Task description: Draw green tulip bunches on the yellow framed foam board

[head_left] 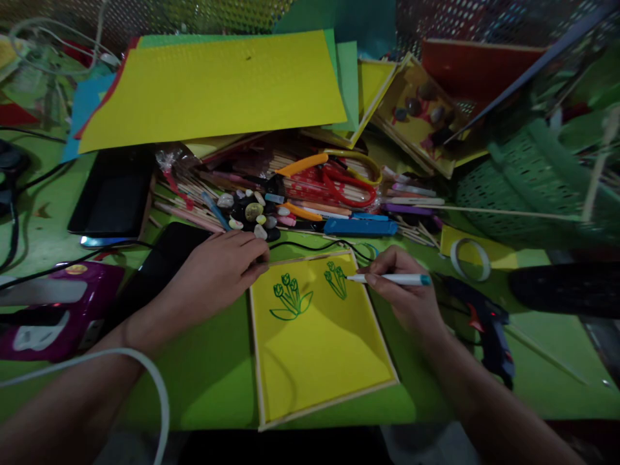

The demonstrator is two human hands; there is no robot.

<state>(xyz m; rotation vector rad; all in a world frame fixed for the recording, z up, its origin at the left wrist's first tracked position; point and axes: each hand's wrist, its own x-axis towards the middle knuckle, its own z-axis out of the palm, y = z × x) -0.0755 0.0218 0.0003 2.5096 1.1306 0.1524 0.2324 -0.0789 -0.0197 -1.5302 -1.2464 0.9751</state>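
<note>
Yellow framed board [314,349]: left hand [217,274] rests flat on its corner, right hand [407,290] grips marker [390,279].

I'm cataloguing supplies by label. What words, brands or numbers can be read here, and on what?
None readable.
Purple case: white marks and a gold sticker, too blurred to read.
Yellow board: only green flower drawings, no words.
Pen in the right hand: no legible print.

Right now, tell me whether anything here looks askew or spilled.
The framed yellow sheet lies skewed on the green table, left hand on its corner, right hand holding a pen. Pebbles sit loose among the sticks behind.
</note>
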